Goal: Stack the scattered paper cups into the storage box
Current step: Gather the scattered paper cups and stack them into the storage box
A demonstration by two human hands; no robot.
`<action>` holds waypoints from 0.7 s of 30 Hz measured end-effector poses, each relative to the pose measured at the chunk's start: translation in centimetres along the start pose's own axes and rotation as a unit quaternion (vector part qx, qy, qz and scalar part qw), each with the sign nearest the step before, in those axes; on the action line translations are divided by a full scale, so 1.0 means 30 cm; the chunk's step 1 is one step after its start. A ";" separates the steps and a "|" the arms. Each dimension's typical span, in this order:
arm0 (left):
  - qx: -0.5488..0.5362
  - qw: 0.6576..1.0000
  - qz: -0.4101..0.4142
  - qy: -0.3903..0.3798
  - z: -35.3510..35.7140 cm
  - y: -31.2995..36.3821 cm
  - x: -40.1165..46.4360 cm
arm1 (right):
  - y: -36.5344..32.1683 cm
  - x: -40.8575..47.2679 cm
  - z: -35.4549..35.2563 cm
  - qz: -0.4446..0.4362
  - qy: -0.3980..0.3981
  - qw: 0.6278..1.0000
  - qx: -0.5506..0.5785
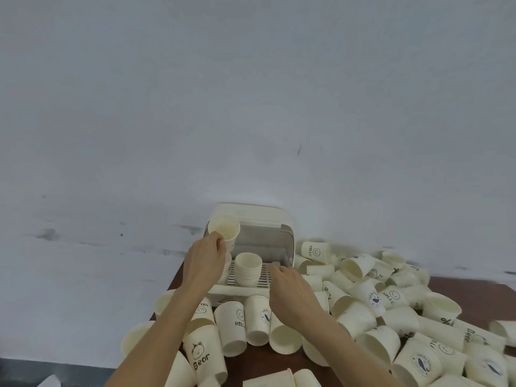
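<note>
Storage box (268, 241) lid raised; cup stack (248, 268) seated inside on slatted tray. Cup (224, 229) gripped by left hand (206, 258) at 10 o'clock of stack. Right hand (290, 291) laid loose, empty, at 4 o'clock.

Both forearms are bare, with no sleeves in view. The left hand (206, 259) and right hand (290, 291) wear nothing.

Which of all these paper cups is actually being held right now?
The plain cup raised in the left hand, over the storage box. The others lie scattered or sit stacked inside.
</note>
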State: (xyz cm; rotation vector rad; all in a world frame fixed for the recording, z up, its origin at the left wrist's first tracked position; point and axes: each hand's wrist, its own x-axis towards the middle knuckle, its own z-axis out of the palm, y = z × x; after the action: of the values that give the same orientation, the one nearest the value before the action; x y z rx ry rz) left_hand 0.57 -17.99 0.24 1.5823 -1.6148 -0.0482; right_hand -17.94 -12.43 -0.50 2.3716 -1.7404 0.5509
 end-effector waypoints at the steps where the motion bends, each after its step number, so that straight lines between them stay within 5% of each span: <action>1: 0.005 1.000 -0.005 -0.007 0.013 -0.008 0.000 | 0.003 -0.013 -0.007 0.004 -0.007 1.000 -0.002; 13: 0.095 0.994 -0.014 -0.058 0.111 -0.074 0.023 | 0.026 -0.085 -0.033 0.043 -0.058 0.997 0.014; 21: 0.211 0.963 -0.018 -0.168 0.148 -0.112 0.023 | 0.014 -0.105 -0.026 0.043 -0.069 0.997 0.006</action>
State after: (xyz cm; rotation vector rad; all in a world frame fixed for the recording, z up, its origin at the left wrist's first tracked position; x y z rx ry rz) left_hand 0.82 -21.50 -4.11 2.0143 -1.9508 0.0109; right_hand -19.32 -9.51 -1.00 2.4046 -1.9078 0.4189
